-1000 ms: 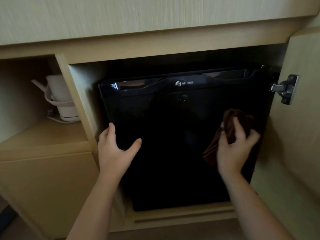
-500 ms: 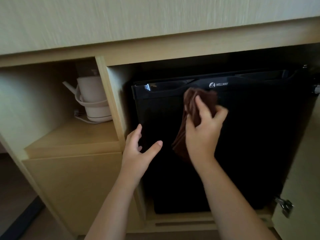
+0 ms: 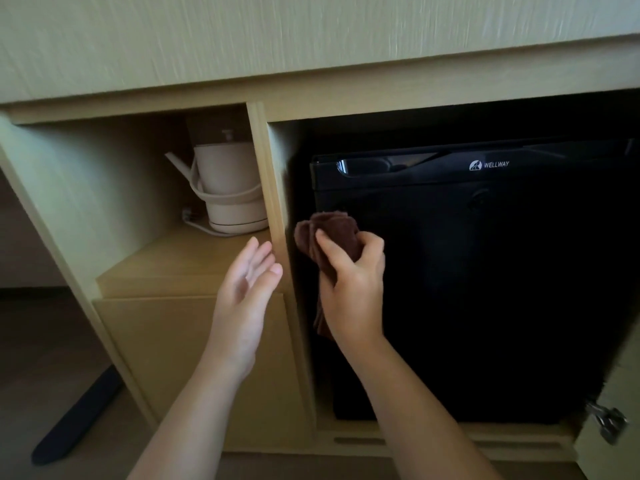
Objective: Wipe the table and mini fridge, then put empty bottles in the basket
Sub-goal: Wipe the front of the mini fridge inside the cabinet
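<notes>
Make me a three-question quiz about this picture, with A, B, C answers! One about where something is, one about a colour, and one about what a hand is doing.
1. Where is the kettle?
A. On the shelf left of the mini fridge
B. On top of the fridge
C. On the floor

2. What colour is the cloth?
A. White
B. Brown
C. Blue

3. What is the left hand doing?
A. Gripping the cloth
B. Holding a bottle
C. Open, holding nothing

Answers: 1 A, it stands in the neighbouring compartment. 2 B, it is dark brown. 3 C, only the right hand grips the cloth.
</notes>
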